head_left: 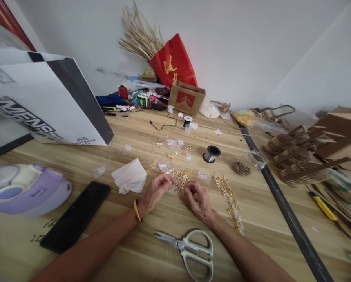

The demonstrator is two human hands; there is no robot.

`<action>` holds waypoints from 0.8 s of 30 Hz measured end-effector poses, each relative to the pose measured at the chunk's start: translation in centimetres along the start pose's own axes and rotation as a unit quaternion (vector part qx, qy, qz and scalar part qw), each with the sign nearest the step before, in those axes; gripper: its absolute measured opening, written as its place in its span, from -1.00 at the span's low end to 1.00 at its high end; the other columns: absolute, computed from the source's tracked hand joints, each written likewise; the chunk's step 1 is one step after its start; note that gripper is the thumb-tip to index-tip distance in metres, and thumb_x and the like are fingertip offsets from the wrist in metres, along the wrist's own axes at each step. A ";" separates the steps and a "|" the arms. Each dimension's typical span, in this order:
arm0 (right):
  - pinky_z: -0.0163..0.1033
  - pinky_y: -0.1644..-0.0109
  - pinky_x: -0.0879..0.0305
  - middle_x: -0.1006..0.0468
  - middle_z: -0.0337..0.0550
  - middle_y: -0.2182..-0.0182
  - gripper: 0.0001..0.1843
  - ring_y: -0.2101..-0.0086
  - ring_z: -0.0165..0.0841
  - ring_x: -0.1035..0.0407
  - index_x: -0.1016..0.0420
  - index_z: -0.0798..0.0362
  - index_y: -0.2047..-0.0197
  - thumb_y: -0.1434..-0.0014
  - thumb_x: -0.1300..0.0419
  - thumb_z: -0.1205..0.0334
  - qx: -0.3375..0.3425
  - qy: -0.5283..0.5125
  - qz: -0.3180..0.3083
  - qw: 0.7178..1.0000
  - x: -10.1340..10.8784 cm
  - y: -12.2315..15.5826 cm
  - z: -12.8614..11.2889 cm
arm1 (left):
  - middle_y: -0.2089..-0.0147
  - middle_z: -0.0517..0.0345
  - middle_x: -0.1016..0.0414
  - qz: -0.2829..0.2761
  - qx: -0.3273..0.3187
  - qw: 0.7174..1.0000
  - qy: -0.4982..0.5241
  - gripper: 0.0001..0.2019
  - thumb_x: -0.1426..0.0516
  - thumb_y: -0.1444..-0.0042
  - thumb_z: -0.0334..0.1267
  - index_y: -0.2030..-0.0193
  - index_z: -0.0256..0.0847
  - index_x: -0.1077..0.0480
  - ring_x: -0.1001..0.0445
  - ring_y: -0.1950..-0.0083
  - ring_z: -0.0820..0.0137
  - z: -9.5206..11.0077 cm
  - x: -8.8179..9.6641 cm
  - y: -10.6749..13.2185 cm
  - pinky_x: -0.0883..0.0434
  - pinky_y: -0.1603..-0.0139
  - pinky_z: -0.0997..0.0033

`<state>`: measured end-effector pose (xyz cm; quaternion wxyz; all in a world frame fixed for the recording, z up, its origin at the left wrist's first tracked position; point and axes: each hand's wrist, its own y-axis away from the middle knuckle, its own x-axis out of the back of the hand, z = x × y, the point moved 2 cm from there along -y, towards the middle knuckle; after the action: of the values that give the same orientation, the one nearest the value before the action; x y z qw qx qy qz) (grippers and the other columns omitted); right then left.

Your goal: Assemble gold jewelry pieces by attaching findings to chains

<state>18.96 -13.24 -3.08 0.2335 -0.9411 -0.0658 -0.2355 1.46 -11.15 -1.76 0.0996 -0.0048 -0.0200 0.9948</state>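
My left hand (158, 190) rests at the left edge of a pile of small gold and silver beads (180, 178), its thumb and fingertips pinched together. On the pile's right side, my right hand (198, 199) has its fingers curled and pinched too. Whatever lies between the fingertips of either hand is too small to make out. Right of my right hand lies a bundle of gold and silver beaded strands (230, 199). Scissors with pale handles (190, 250) lie between my forearms, blades pointing left. A small bag of white rings (204, 176) sits just beyond my right hand.
A black phone (77, 215), a crumpled tissue (130, 176) and a purple-white device (31, 190) lie left. A wire spool (212, 154), a glass jar (257, 159) and dark beads (242, 168) stand right. Woven baskets (295, 152) crowd the far right; a large box (52, 98) stands left.
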 end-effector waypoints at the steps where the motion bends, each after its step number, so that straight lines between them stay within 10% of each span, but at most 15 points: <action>1: -0.32 0.48 -0.16 -0.36 -0.23 0.54 -0.90 0.55 -0.43 -0.21 -0.30 0.05 0.24 -0.24 -0.01 0.22 0.009 0.006 -0.003 1.000 0.0 0.0 0.0 | 0.31 0.10 -0.47 -0.006 -0.004 1.000 -0.014 -0.88 -0.09 -0.05 -0.28 0.46 -0.26 -0.32 -0.39 0.25 0.40 0.0 -0.1 0.0 -0.33 0.22 0.44; 24: -0.37 0.53 -0.04 -0.22 -0.33 0.64 -0.81 0.62 -0.49 -0.07 -0.43 0.07 0.31 -0.19 -0.10 0.14 -0.020 -0.021 -0.073 0.997 -0.6 -0.1 0.3 | 0.26 0.06 -0.48 -0.072 -0.095 0.987 -0.108 -0.88 -0.13 -0.07 -0.28 0.43 -0.26 -0.42 -0.43 0.17 0.35 0.3 -0.9 0.6 -0.36 0.13 0.39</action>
<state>18.50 -13.02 -3.53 0.1957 -0.9431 -0.1341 -0.2332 2.27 -11.88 -1.47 0.1670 0.0946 -0.1250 0.9734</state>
